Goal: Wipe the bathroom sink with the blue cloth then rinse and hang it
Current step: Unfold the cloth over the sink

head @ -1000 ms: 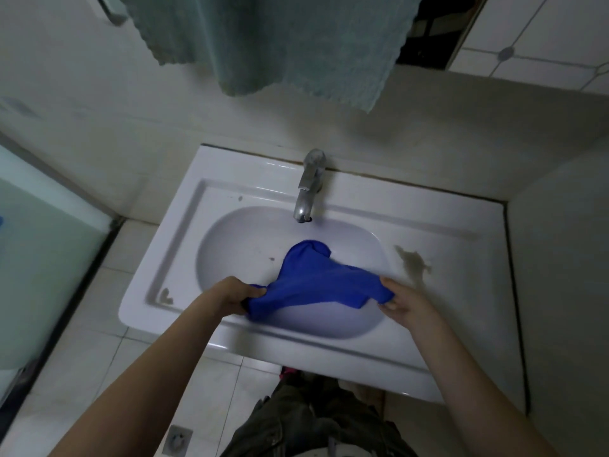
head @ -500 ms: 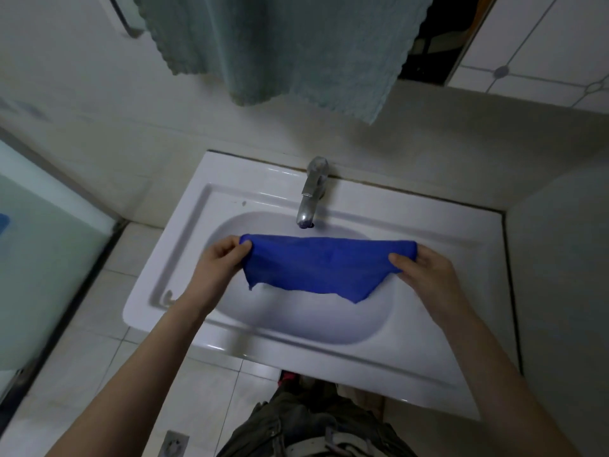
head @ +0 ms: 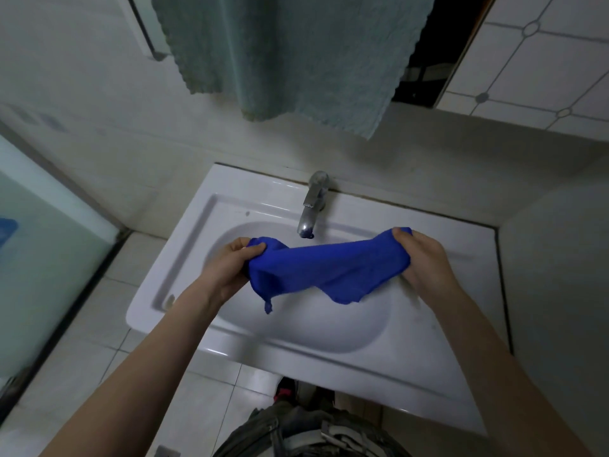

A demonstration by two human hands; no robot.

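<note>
Both hands (head: 227, 272) (head: 425, 262) grip blue cloth (head: 323, 272) above sink (head: 263, 199)

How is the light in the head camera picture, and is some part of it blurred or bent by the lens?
Head view: dim, cool light, small glints on the sink and tap. Head view: the blue cloth, left hand and right hand look fairly sharp; the floor tiles at lower left are smeared. Head view: the wide lens splays the sink's straight edges.
</note>
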